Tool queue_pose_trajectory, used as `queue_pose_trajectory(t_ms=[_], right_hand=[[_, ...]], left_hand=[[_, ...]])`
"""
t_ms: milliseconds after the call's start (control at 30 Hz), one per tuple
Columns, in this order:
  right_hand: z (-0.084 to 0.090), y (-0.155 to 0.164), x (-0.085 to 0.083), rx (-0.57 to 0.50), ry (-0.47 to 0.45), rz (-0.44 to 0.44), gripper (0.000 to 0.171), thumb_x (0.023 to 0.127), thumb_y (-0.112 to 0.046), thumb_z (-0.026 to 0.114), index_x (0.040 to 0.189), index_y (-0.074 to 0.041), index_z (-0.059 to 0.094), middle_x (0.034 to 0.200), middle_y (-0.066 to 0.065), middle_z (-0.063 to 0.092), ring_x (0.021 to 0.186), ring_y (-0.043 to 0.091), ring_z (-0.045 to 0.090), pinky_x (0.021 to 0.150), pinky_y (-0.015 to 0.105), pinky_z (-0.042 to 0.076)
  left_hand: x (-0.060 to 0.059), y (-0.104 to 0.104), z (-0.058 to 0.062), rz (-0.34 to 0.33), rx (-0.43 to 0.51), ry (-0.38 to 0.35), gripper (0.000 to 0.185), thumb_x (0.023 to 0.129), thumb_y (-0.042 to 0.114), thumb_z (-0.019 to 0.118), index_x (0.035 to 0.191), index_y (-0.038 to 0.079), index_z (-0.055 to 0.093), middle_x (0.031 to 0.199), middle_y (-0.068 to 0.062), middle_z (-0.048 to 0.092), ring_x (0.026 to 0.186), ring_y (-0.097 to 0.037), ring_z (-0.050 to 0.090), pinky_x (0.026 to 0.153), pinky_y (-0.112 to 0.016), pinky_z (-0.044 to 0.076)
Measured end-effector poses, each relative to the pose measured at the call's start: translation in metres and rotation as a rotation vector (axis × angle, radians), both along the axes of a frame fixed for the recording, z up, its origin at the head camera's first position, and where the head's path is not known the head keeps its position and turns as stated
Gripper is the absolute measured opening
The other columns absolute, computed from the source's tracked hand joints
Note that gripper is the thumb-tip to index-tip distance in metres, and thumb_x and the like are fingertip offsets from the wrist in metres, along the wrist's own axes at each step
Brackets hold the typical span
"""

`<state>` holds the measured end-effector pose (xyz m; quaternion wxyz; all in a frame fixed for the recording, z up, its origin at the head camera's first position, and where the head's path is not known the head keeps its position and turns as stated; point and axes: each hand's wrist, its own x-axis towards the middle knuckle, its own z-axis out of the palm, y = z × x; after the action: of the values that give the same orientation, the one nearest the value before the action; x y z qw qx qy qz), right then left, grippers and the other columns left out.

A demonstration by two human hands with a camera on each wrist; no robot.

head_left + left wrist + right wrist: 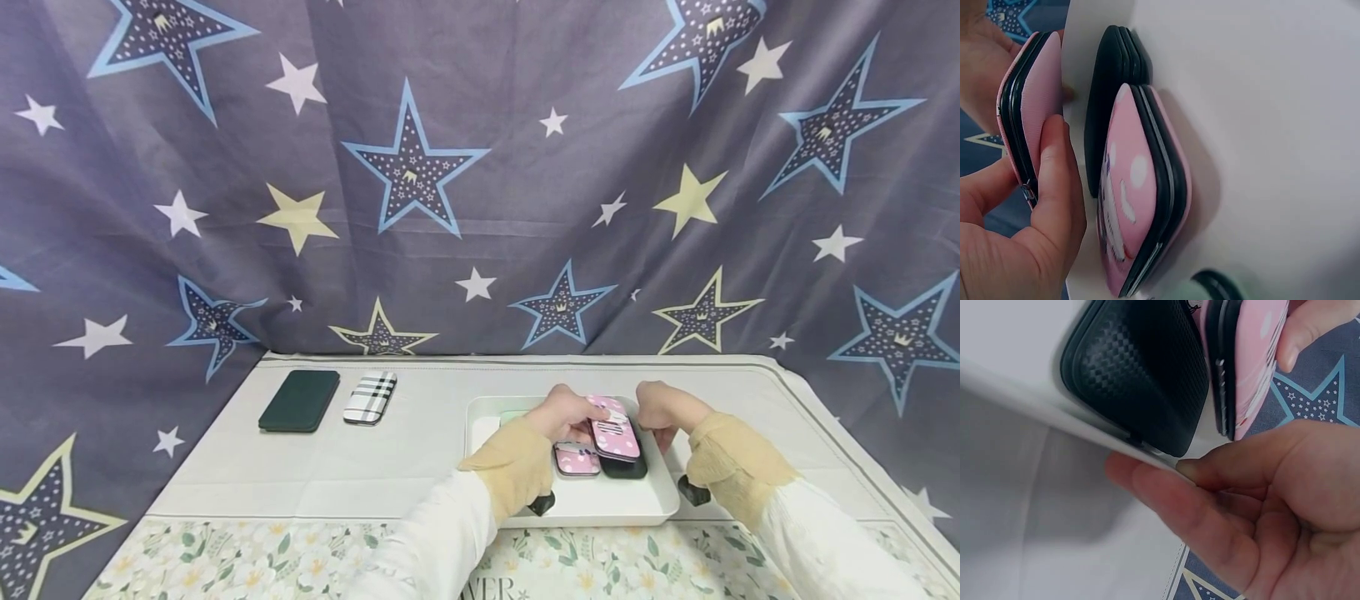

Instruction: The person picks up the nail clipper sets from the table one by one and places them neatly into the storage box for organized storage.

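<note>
Far left of the table, a dark green case (300, 401) lies flat, well apart from both hands. Just right of it, a black-and-white plaid case (371, 397), also flat, turned at a slight slant. Starred curtain (420, 275) behind; pale cloth (420, 479) beneath, its near strip flowered.

Next, a white tray (615, 505). At its left end, a pale green item (512, 414), mostly hidden by the left arm; what it is, cannot tell.

Left hand (562, 414) over the tray: pinching a pink dotted case (617, 440) by its left side, thumb on the printed face, fingers against the plain back. Case is tilted, raised clear of those below, and sits between the two hands, nearer the left. A second pink case (577, 461) rests in the tray just below the left hand, white dots and a printed figure showing. Right of it, partly under the raised one as seen from the head, a black case (625, 468) with a woven-look surface, close to the tray's right wall.

Right hand (662, 408) at that right wall: thumb inside, fingers outside, pinching the rim.

Count: pink cases, two (one held, one lying); black, one; dark green, one; plaid, one; pale green item, one; tray, one; hands, two.
</note>
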<state>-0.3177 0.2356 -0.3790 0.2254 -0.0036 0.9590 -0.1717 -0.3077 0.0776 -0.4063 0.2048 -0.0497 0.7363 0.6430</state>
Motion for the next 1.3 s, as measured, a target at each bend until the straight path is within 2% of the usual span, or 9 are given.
queue_pose_trajectory(t_ms=[133, 267, 400, 533, 900, 1100, 1300], right_hand=[[0.001, 0.0, 0.001, -0.009, 0.001, 0.004, 0.022, 0.079, 0.011, 0.046, 0.098, 0.021, 0.051, 0.059, 0.017, 0.064, 0.049, 0.022, 0.066, 0.049, 0.029, 0.056], [0.001, 0.0, 0.002, -0.011, 0.004, 0.01, 0.023, 0.076, 0.012, 0.045, 0.096, 0.021, 0.051, 0.058, 0.017, 0.064, 0.048, 0.022, 0.066, 0.049, 0.028, 0.056], [0.0, 0.001, 0.002, -0.009, 0.013, 0.018, 0.017, 0.075, 0.012, 0.043, 0.09, 0.017, 0.052, 0.055, 0.016, 0.063, 0.048, 0.022, 0.066, 0.048, 0.029, 0.055], [0.0, 0.001, 0.002, -0.01, 0.011, 0.022, 0.016, 0.076, 0.012, 0.042, 0.088, 0.016, 0.052, 0.054, 0.016, 0.063, 0.047, 0.022, 0.065, 0.048, 0.029, 0.055], [-0.001, 0.002, 0.002, -0.005, 0.022, 0.027, 0.011, 0.075, 0.012, 0.044, 0.082, 0.012, 0.053, 0.056, 0.016, 0.063, 0.046, 0.021, 0.065, 0.048, 0.028, 0.055], [-0.001, 0.002, 0.001, -0.014, 0.024, 0.027, 0.018, 0.076, 0.012, 0.045, 0.091, 0.019, 0.052, 0.056, 0.017, 0.063, 0.046, 0.021, 0.065, 0.047, 0.028, 0.055], [0.0, 0.002, 0.001, -0.019, 0.014, 0.028, 0.021, 0.078, 0.011, 0.046, 0.096, 0.021, 0.052, 0.058, 0.017, 0.064, 0.046, 0.021, 0.065, 0.048, 0.028, 0.055]], left_hand=[[0.001, 0.004, -0.001, 0.011, -0.002, -0.009, 0.022, 0.08, 0.0, 0.071, 0.087, -0.001, 0.05, 0.071, -0.016, 0.067, 0.048, -0.014, 0.057, 0.057, -0.03, 0.057], [0.0, 0.006, -0.002, 0.016, -0.022, 0.001, 0.018, 0.08, -0.001, 0.071, 0.085, -0.004, 0.054, 0.071, -0.017, 0.067, 0.051, -0.018, 0.061, 0.06, -0.033, 0.058], [-0.001, 0.01, -0.002, 0.004, -0.018, 0.007, 0.017, 0.079, -0.005, 0.069, 0.085, -0.006, 0.053, 0.074, -0.021, 0.067, 0.068, -0.031, 0.069, 0.062, -0.035, 0.058], [0.001, 0.014, -0.002, -0.009, -0.015, -0.002, 0.018, 0.079, -0.009, 0.067, 0.085, -0.006, 0.05, 0.075, -0.025, 0.066, 0.081, -0.039, 0.068, 0.061, -0.036, 0.058], [0.002, 0.019, -0.003, -0.004, -0.013, 0.003, 0.016, 0.079, -0.01, 0.066, 0.086, -0.008, 0.051, 0.074, -0.025, 0.066, 0.08, -0.04, 0.068, 0.059, -0.034, 0.058], [0.006, 0.02, 0.0, 0.0, -0.028, 0.004, 0.02, 0.079, -0.009, 0.067, 0.088, -0.006, 0.05, 0.07, -0.021, 0.064, 0.079, -0.039, 0.069, 0.06, -0.033, 0.058], [0.008, 0.022, 0.004, -0.019, -0.096, 0.057, 0.022, 0.078, -0.007, 0.069, 0.087, -0.004, 0.049, 0.067, -0.017, 0.062, 0.074, -0.039, 0.069, 0.06, -0.036, 0.058]])
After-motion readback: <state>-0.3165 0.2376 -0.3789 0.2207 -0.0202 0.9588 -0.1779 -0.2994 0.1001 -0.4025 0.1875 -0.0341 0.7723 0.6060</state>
